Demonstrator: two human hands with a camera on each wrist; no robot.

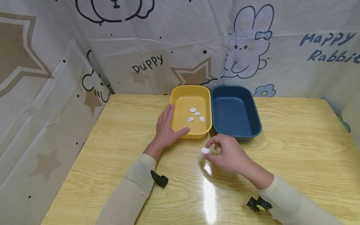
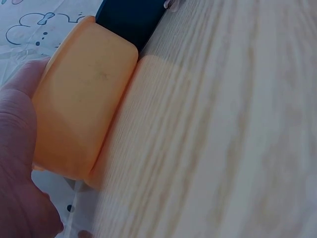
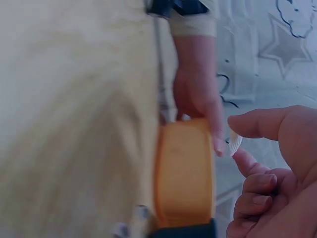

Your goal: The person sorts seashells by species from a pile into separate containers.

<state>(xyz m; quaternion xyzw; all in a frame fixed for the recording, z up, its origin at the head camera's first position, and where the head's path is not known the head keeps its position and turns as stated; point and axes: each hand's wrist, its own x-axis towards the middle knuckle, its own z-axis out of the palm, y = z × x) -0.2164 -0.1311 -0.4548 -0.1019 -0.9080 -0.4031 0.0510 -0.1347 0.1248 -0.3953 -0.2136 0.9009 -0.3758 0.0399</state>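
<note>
Nearest, along the bottom of the head view, lie two pale sleeves (image 1: 127, 192) with a small black camera (image 1: 159, 179) at each wrist. The right hand (image 1: 229, 154), just right of the frame's centre, comes in from the lower right and pinches a white shell (image 1: 205, 150) between thumb and index finger, above the tabletop (image 1: 292, 140) and in front of the bins. From overhead this shell is a plain white oval; the right wrist view, at its right side, shows fine ribs on it and the remaining fingers curled toward the palm. The left hand (image 1: 167, 131), left of centre, reaches up the frame with its fingers extended along the left side of the yellow bin (image 1: 180, 115) and its thumb spread over the near rim. The left wrist view shows that bin's outer wall, with a faint dark smudge, and hides its inside; only the head view shows four more white shells (image 1: 190, 119) on its floor. The two hands are apart. Just beside the yellow bin, to its right, stands the blue bin (image 1: 234, 115). Behind both, across the top, hangs a printed cloth (image 1: 197, 31) with a rabbit and stars.
</note>
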